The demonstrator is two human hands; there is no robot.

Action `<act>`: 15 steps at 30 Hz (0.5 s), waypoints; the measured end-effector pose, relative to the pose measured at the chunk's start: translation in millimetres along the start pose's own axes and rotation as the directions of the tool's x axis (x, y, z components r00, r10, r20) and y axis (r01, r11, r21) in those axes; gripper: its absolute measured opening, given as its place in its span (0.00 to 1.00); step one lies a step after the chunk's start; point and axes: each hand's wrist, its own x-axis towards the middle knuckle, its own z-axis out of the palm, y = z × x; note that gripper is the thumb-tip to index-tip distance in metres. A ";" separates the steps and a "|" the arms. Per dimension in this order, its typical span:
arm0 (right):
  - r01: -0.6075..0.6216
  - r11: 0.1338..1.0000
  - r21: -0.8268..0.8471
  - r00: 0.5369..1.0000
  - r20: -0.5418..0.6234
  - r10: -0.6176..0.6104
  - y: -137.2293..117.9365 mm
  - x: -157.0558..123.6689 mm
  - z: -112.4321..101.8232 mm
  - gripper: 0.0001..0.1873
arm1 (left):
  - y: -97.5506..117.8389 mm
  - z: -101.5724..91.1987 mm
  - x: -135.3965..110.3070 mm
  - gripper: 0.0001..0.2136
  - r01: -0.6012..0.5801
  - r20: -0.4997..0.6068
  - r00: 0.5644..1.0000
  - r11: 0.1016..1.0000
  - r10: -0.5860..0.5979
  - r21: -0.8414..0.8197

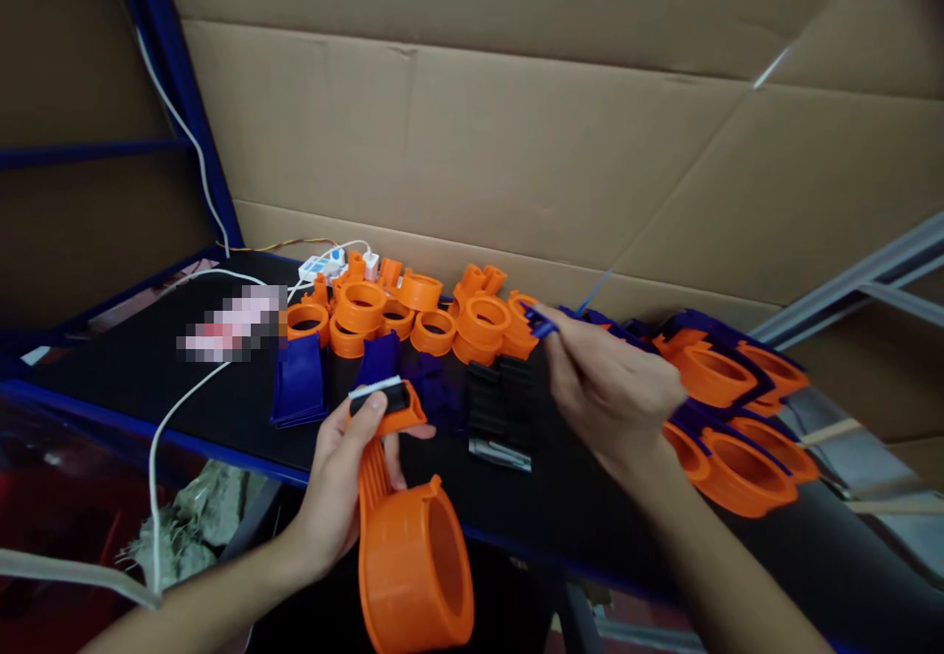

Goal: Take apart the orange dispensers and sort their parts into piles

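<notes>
My left hand [343, 482] is closed around an orange tape dispenser [413, 565], its big ring hanging toward me. The thumb presses a black piece with a white toothed edge [376, 388] at the dispenser's head. My right hand [609, 384] pinches a small blue plastic part [540, 322] above the table, apart from the dispenser. Between the hands lie black strips [496, 398] and a small stack of metal blades [500, 454]. Flat blue plastic pieces [300, 379] rest behind my left hand.
Several orange dispenser bodies [361, 308] are piled at the back of the black table [243, 393]. Dispensers with blue parts [744, 467] lie on the right. A white power strip [323, 266] and cables stand near the cardboard wall [479, 143]. A white cable [154, 477] hangs over the left edge.
</notes>
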 end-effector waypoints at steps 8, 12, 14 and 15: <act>-0.023 0.983 -0.185 0.895 0.434 0.102 -1.3 24.3 51.2 0.13 | 5.2 0.7 31.0 0.15 -0.041 0.118 0.993 0.991 0.026 0.125; -0.027 0.992 -0.127 0.858 0.507 0.088 -2.0 23.2 66.1 0.09 | 18.7 2.8 45.1 0.14 -0.073 0.228 0.973 0.977 0.026 0.202; -0.044 0.992 -0.114 0.859 0.503 0.096 1.0 22.8 63.3 0.10 | 25.1 4.6 51.5 0.13 -0.105 0.288 0.957 0.965 0.032 0.240; -0.062 0.994 -0.091 0.862 0.497 0.099 3.4 23.4 59.7 0.10 | 27.4 5.4 54.6 0.13 -0.118 0.322 0.946 0.958 0.029 0.262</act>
